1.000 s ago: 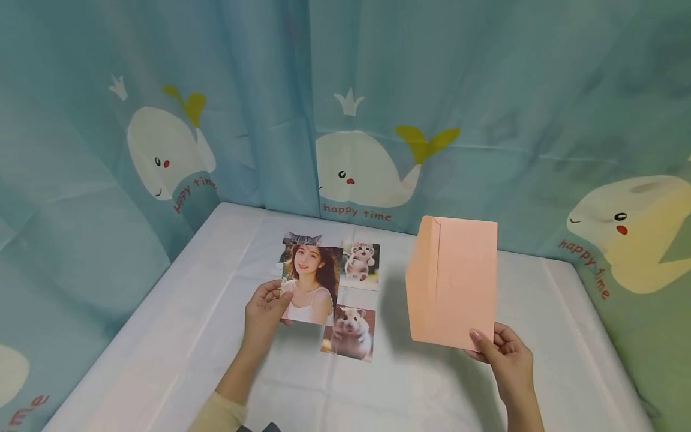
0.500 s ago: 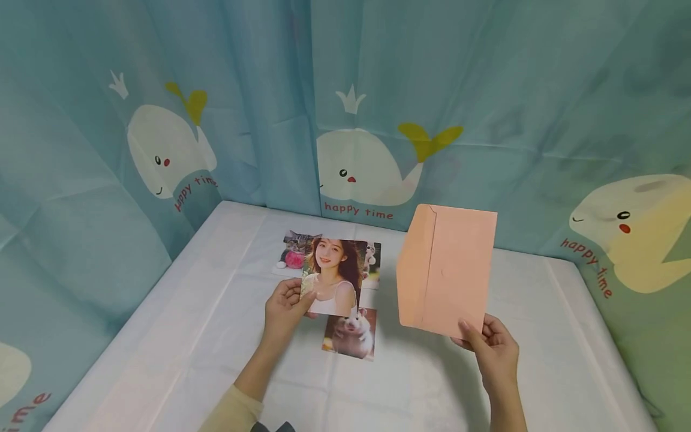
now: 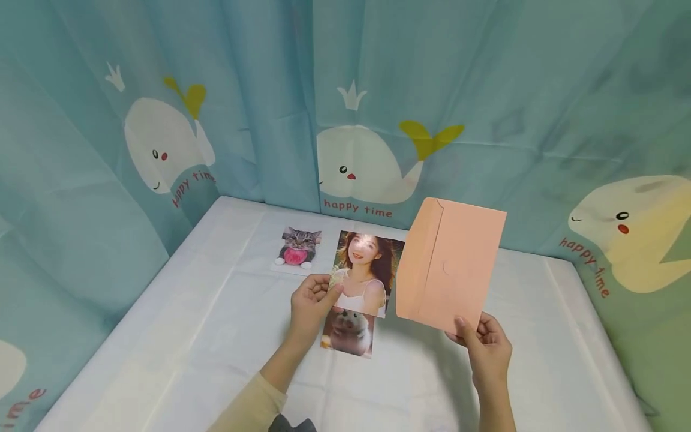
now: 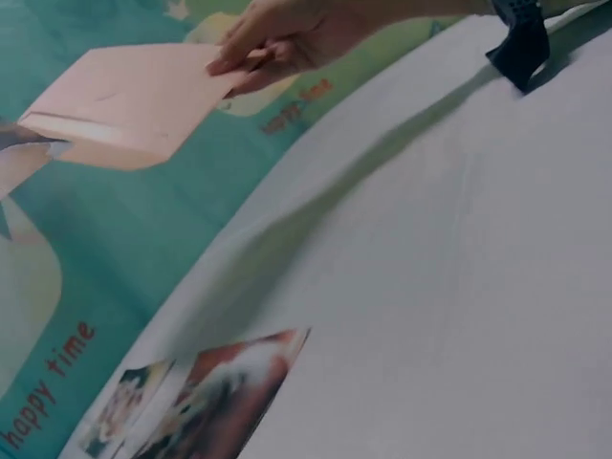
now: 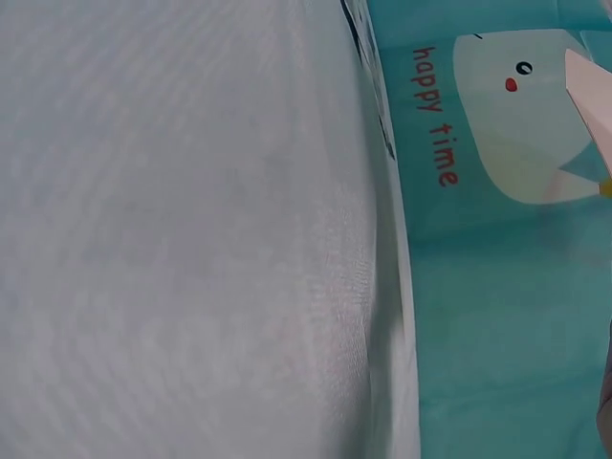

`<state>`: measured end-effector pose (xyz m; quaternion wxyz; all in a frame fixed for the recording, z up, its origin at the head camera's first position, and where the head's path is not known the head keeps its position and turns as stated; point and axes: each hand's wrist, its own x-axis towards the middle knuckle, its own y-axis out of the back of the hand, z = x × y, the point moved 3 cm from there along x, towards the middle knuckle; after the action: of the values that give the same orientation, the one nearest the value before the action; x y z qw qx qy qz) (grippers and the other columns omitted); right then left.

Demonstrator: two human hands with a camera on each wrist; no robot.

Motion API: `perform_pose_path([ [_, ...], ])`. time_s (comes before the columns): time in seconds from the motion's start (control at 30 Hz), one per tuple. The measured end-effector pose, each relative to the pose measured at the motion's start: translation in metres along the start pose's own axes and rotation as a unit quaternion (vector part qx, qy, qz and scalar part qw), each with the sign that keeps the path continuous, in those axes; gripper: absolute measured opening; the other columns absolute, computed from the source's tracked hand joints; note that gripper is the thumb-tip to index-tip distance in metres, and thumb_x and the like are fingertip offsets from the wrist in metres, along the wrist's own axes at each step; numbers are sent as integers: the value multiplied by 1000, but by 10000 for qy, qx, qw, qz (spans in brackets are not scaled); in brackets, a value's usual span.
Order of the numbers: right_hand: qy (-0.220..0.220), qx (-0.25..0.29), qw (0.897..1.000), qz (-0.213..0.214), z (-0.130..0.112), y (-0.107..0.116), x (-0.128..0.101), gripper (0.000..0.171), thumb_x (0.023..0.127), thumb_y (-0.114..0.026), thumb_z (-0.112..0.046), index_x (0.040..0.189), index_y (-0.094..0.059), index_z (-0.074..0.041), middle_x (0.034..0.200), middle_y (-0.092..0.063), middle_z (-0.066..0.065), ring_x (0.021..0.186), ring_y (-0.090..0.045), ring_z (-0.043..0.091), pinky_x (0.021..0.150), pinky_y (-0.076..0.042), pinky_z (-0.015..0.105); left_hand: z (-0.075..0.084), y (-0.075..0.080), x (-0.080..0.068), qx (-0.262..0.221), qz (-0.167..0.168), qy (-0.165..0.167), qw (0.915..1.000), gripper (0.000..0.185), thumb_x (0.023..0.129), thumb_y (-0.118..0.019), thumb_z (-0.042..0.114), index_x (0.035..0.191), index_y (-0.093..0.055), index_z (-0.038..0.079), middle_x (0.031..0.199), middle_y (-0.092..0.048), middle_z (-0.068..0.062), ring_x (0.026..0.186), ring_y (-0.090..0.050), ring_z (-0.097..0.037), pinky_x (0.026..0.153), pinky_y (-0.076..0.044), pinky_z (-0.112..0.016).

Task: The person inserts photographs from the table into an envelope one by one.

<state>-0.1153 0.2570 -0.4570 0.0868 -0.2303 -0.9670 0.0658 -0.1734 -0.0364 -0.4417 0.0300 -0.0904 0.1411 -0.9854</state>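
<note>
In the head view my left hand (image 3: 312, 306) pinches the left edge of a portrait photo (image 3: 360, 282) of a long-haired person in a white top, raised above the table. My right hand (image 3: 488, 348) grips the lower right corner of a pink envelope (image 3: 459, 264), held up with its flap side facing me and the flap unfolded to the left. The photo's right edge appears close beside the flap. The left wrist view also shows the envelope (image 4: 124, 105) in the right hand (image 4: 287, 38); only its pale edge (image 5: 591, 100) enters the right wrist view.
A cat photo (image 3: 297, 249) lies at the back left of the white-covered table (image 3: 216, 348). Nearer, a hamster photo (image 3: 348, 336) is partly covered by the portrait. A kitten photo (image 4: 124, 406) shows in the left wrist view. Whale-printed curtains (image 3: 356, 60) surround the table.
My left hand has carried the portrait photo rightward, uncovering the cat photo and hiding the kitten photo from the head view. The envelope has shifted up slightly and tilted, with its flap nearer the photo.
</note>
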Motion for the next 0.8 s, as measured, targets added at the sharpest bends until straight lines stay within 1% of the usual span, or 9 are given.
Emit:
perform_pose_path([
  [0.13,54,-8,10000,-15,5,-2,-3,18,83,-61,15,98,-58,5,80,-68,7,68,-70,14,59,-56,27,-3,-8,-8,39,-21,170,9998,22,84,-65,-6,99,-52,-16,75,-62,0,58,-57,-5,50,-54,-23],
  [0.23,111,20,9999,-59,6,-5,-5,18,83,-61,16,99,-58,7,81,-69,7,68,-70,14,59,-56,27,-4,-13,-10,-18,44,143,9999,22,84,-65,-7,99,-52,-16,76,-61,-4,58,-57,-6,50,-54,-24],
  [0.3,151,66,9998,-74,7,-6,-5,19,83,-60,16,99,-58,7,80,-69,7,68,-70,15,59,-56,27,-5,-17,-9,-58,92,122,9999,21,84,-65,-6,99,-53,-16,78,-60,-6,58,-57,-6,50,-54,-24],
  [0.4,162,118,9998,-60,6,-8,-5,19,83,-60,17,99,-58,8,80,-69,8,67,-70,15,59,-56,27,-4,-24,-6,4,122,47,9999,21,84,-66,-4,99,-54,-15,77,-60,-11,57,-59,-7,48,-52,-20],
  [0.53,145,125,9998,-91,6,-9,-4,18,82,-61,16,99,-58,8,79,-69,8,66,-70,16,58,-56,28,-4,-31,-3,107,171,20,9998,21,84,-67,-2,99,-55,-13,78,-60,-14,57,-60,-8,48,-53,-21],
  [0.57,173,139,9997,-117,5,-10,-4,18,82,-61,16,99,-58,8,79,-69,8,66,-70,16,58,-56,28,-4,-33,-2,100,165,-8,9998,21,84,-67,-2,99,-56,-13,79,-60,-13,59,-60,-8,50,-54,-23],
  [0.73,452,293,9983,-208,3,-8,-5,19,81,-60,19,98,-58,12,79,-69,9,65,-69,16,57,-56,28,-3,-39,-2,427,49,-107,9990,22,85,-68,0,99,-57,-11,80,-60,-17,59,-59,-8,50,-55,-27],
  [0.8,507,327,9979,-220,3,-8,-5,19,81,-59,20,98,-58,12,78,-69,9,64,-69,16,56,-55,28,-2,-41,-1,540,93,-177,9983,22,84,-69,1,99,-57,-11,80,-60,-19,59,-59,-8,50,-55,-28],
])
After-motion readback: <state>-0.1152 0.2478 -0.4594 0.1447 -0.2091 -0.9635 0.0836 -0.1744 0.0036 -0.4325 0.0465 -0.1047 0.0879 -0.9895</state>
